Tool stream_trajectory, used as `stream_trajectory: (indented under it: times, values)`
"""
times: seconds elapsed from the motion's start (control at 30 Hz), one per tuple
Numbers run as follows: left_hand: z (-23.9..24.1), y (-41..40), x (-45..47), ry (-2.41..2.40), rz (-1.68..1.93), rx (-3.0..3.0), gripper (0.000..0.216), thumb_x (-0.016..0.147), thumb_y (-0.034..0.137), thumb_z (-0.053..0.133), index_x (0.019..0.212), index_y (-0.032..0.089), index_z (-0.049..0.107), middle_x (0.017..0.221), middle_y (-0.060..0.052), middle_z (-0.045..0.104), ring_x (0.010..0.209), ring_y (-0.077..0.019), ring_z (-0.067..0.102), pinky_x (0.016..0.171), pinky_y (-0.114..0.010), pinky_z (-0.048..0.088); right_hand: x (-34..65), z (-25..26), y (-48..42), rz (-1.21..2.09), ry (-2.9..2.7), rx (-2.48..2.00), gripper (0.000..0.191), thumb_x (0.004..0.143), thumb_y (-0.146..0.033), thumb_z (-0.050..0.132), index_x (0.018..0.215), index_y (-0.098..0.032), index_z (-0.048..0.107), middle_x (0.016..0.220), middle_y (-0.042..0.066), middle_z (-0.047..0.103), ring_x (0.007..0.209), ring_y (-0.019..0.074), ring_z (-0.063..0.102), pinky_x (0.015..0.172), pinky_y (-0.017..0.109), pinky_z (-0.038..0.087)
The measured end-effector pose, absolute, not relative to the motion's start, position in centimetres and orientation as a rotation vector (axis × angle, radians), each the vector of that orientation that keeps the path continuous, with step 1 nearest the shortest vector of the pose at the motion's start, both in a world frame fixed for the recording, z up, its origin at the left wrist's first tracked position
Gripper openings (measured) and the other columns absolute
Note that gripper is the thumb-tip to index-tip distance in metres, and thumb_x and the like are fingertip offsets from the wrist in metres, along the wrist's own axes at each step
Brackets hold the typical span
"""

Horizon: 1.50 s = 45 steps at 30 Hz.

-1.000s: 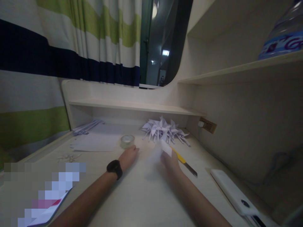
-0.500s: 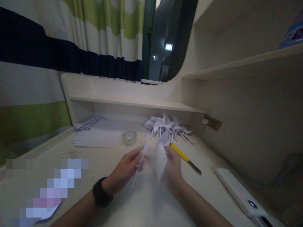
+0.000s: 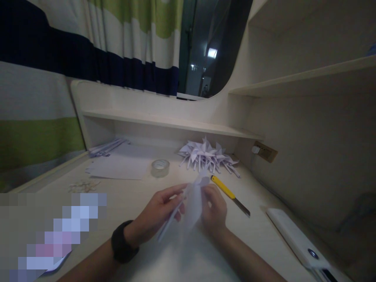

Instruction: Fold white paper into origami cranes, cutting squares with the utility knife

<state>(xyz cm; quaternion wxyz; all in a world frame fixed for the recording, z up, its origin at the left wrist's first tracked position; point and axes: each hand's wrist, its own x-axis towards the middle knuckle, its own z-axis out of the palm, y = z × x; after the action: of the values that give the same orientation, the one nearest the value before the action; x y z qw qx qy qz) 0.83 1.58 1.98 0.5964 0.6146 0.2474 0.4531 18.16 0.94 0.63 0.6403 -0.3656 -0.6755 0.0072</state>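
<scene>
My left hand [image 3: 166, 205], with a black band on the wrist, is closed on a thin white paper stick [image 3: 168, 223] that slants down toward me. My right hand [image 3: 216, 205] pinches a white paper pinwheel head [image 3: 195, 199], which is smeared by motion. Stick and pinwheel head meet or overlap near my left fingertips; whether they are joined I cannot tell. Just right of my right hand lies a yellow utility knife [image 3: 225, 187] with its blade out. Behind both hands is a pile of white paper pinwheels [image 3: 202, 153] on sticks.
A roll of clear tape [image 3: 160, 168] stands beyond my left hand. White paper sheets [image 3: 123, 162] and rolled paper sticks [image 3: 107, 148] lie at the back left, with small pale bits [image 3: 84, 186] nearer. A long white device [image 3: 296, 235] rests at right. A pixelated patch covers the lower left.
My right hand has brought the pinwheel head left, up against the stick in my left hand. The view has shifted slightly. The knife and tape lie where they were.
</scene>
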Motion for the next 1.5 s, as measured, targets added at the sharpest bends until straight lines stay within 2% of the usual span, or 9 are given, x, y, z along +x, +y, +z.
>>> stream_trajectory:
  times: [0.53,0.7,0.93,1.07,1.23,1.5]
  values:
    - [1.8,1.7,0.7,0.577,1.051,1.456,0.043,0.088,0.033,0.061,0.129,0.020,0.056,0.071,-0.003,0.061,0.059,-0.0123,0.054,0.051,-0.023,0.047,18.1,0.7,0.9,0.039,-1.559,-0.883,0.015,0.087,-0.012,0.050,0.084,-0.020,0.062,0.080,0.004,0.060,0.073,0.0175,0.056,0.062,0.028,0.045]
    - [1.5,1.8,0.7,0.561,1.062,1.462,0.038,0.086,0.032,0.063,0.124,0.024,0.060,0.086,-0.004,0.062,0.067,-0.0144,0.059,0.053,-0.024,0.051,18.2,0.6,0.9,0.027,-1.569,-0.867,0.015,0.085,-0.010,0.051,0.084,-0.020,0.061,0.080,0.004,0.059,0.074,0.0175,0.057,0.063,0.027,0.045]
    - [1.6,2.0,0.6,0.602,1.109,1.637,0.036,0.088,0.035,0.058,0.122,0.024,0.062,0.087,-0.005,0.057,0.074,-0.0182,0.060,0.057,-0.030,0.056,18.3,0.0,1.2,-0.027,-1.604,-0.856,0.014,0.086,-0.009,0.049,0.085,-0.019,0.059,0.081,0.005,0.058,0.074,0.0178,0.055,0.063,0.029,0.044]
    - [1.7,2.1,0.4,0.702,1.187,1.877,0.031,0.094,0.032,0.050,0.122,0.029,0.062,0.086,-0.005,0.059,0.077,-0.0179,0.059,0.067,-0.031,0.052,18.3,-0.5,1.5,-0.047,-1.613,-0.870,0.013,0.084,-0.009,0.049,0.085,-0.020,0.057,0.080,0.004,0.057,0.073,0.0181,0.054,0.061,0.029,0.043]
    - [2.1,1.9,0.2,0.737,1.305,2.033,0.027,0.093,0.026,0.053,0.116,0.030,0.067,0.099,-0.006,0.066,0.093,-0.0209,0.060,0.083,-0.033,0.047,18.0,-0.2,1.2,0.036,-1.631,-0.856,0.014,0.084,-0.010,0.049,0.084,-0.019,0.059,0.078,0.004,0.056,0.071,0.0175,0.053,0.059,0.028,0.042]
    - [1.9,2.1,0.1,0.725,1.333,2.071,0.023,0.091,0.023,0.056,0.107,0.029,0.071,0.105,-0.004,0.069,0.096,-0.0206,0.062,0.088,-0.033,0.047,16.8,1.0,0.0,0.286,-1.542,-0.938,0.011,0.080,-0.013,0.050,0.077,-0.019,0.059,0.074,0.003,0.057,0.066,0.0174,0.053,0.059,0.027,0.043]
